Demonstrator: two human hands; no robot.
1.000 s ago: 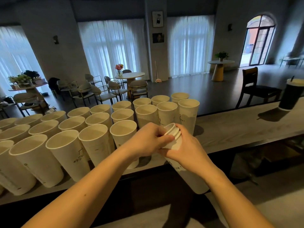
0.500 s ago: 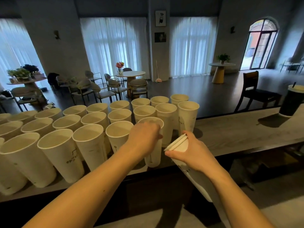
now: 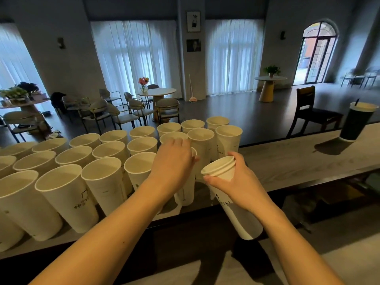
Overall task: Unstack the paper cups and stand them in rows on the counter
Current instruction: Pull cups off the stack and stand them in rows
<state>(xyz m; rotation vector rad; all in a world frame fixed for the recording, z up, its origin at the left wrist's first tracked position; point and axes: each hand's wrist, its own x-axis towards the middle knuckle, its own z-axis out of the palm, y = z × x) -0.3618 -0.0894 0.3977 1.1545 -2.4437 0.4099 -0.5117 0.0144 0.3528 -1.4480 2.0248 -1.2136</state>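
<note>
Gripping light, crushable nested stack (image 3: 221,171) below rim in right hand (image 3: 240,182); left hand (image 3: 174,161) covering placed cup (image 3: 186,192), hold indiscernible.

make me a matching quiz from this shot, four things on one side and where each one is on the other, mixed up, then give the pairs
Things
1. stack of nested cups
2. dark cup with a straw
3. cup under the left hand
4. vase of flowers

Places
A. on the round table out in the room
B. standing on the counter at the right end of the front row
C. held tilted in the right hand, off the counter's near edge
D. alone at the far right of the counter

The left hand lies over the rim of cup 3.

Pairs: 1-C, 2-D, 3-B, 4-A
</note>
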